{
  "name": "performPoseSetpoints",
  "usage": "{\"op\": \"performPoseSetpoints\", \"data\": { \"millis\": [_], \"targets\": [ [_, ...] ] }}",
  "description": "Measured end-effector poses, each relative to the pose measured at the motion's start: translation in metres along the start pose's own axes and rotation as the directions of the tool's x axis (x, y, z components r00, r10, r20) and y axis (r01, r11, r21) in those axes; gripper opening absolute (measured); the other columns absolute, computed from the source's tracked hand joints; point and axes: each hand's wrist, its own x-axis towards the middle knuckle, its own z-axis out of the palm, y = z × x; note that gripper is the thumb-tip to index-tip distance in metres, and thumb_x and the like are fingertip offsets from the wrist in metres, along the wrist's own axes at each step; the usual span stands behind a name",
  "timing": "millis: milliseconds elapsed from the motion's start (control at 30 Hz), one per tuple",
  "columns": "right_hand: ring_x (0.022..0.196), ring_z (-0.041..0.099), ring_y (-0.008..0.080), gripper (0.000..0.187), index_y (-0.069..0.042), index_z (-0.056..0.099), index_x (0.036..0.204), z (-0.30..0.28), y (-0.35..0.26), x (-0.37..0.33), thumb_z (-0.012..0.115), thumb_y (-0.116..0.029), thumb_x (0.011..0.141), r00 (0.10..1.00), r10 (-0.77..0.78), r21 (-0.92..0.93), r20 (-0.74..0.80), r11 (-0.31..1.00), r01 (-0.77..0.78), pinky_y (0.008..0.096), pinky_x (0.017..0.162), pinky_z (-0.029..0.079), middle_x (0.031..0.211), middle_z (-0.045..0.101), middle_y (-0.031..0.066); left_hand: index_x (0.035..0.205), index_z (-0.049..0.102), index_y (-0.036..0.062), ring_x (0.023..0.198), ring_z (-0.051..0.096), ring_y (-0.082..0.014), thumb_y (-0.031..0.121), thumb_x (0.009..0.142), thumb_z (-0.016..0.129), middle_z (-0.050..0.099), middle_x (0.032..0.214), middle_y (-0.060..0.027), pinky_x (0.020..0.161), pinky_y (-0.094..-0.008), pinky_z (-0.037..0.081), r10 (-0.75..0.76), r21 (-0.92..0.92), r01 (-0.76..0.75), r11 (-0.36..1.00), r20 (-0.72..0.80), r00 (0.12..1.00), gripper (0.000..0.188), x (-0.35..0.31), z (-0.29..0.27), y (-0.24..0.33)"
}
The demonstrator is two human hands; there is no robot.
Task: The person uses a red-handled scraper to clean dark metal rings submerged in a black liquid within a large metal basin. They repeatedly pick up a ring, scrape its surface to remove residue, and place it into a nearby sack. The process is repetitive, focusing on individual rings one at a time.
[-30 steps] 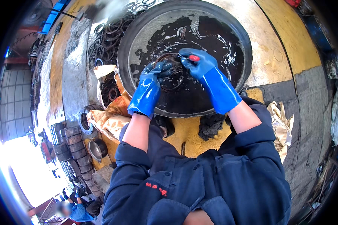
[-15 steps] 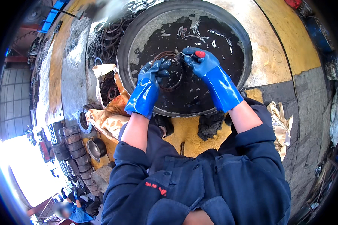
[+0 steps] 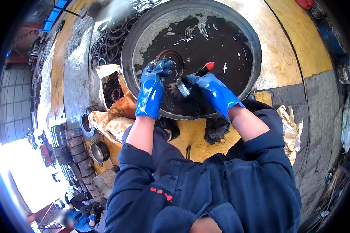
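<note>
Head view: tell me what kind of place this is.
Probably a metal-parts workshop or scrapyard: a round basin of black oily liquid, heaps of dark metal rings beside it, and gloved hands washing a ring with a brush.

My left hand [image 3: 151, 91], in a blue rubber glove, grips a dark metal ring [image 3: 170, 66] at its lower left edge, holding it over the black oily liquid in the big round basin [image 3: 256, 50]. My right hand [image 3: 212, 90], gloved the same, holds a brush [image 3: 194, 79] with a red-tipped handle and metal ferrule, its head just beside the ring. More dark rings [image 3: 112, 39] lie heaped left of the basin, near crumpled brown paper sacks [image 3: 112, 118].
</note>
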Motion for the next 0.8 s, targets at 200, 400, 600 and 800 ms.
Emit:
{"op": "performPoseSetpoints", "data": {
  "millis": [200, 400, 600, 800],
  "targets": [
    [0.096, 0.071, 0.0207, 0.03, -0.007, 0.072, 0.112, -0.031, 0.022, 0.038, 0.07, -0.029, 0.092, 0.96, -0.205, -0.379, -0.188, 0.917, 0.122, 0.0343, 0.088, 0.054, 0.104, 0.075, 0.0103, 0.121, 0.066, 0.0058, 0.07, 0.067, -0.0127, 0.018, 0.098, 0.064, 0.076, 0.105, -0.0115, 0.051, -0.0201, 0.041, -0.063, -0.011, 0.063, 0.998, -0.02, 0.998, 0.026, 0.003, 0.011, 0.006],
    [0.098, 0.072, 0.0223, 0.025, -0.01, 0.071, 0.116, -0.027, -0.017, 0.023, 0.07, -0.018, 0.092, 0.726, -0.685, -0.175, -0.051, 0.722, 0.669, 0.0326, 0.087, 0.056, 0.108, 0.074, 0.0099, 0.121, 0.066, 0.0055, 0.068, 0.067, -0.0127, 0.017, 0.098, 0.063, 0.076, 0.105, -0.0118, 0.05, -0.0201, 0.04, -0.118, -0.052, 0.118, 0.992, 0.009, 0.993, 0.026, -0.005, 0.012, 0.004],
    [0.099, 0.071, 0.0243, 0.024, -0.011, 0.071, 0.115, -0.035, 0.006, 0.039, 0.07, -0.02, 0.093, 0.749, -0.656, 0.0, -0.093, 0.752, 0.659, 0.0346, 0.088, 0.056, 0.109, 0.074, 0.0102, 0.121, 0.066, 0.0052, 0.067, 0.066, -0.0128, 0.017, 0.098, 0.063, 0.076, 0.105, -0.0121, 0.049, -0.0201, 0.04, -0.135, -0.096, 0.138, 0.986, 0.04, 0.99, 0.026, -0.004, 0.018, 0.002],
    [0.1, 0.071, 0.0276, 0.029, -0.015, 0.074, 0.111, -0.022, 0.021, 0.037, 0.067, -0.035, 0.09, 0.964, -0.264, -0.287, -0.043, 0.927, 0.241, 0.0377, 0.09, 0.053, 0.103, 0.074, 0.0131, 0.122, 0.066, 0.0047, 0.063, 0.065, -0.0126, 0.017, 0.099, 0.062, 0.076, 0.105, -0.0127, 0.049, -0.0204, 0.041, -0.09, -0.137, 0.094, 0.986, 0.038, 0.995, 0.026, 0.003, 0.011, 0.002]
  ]
}}
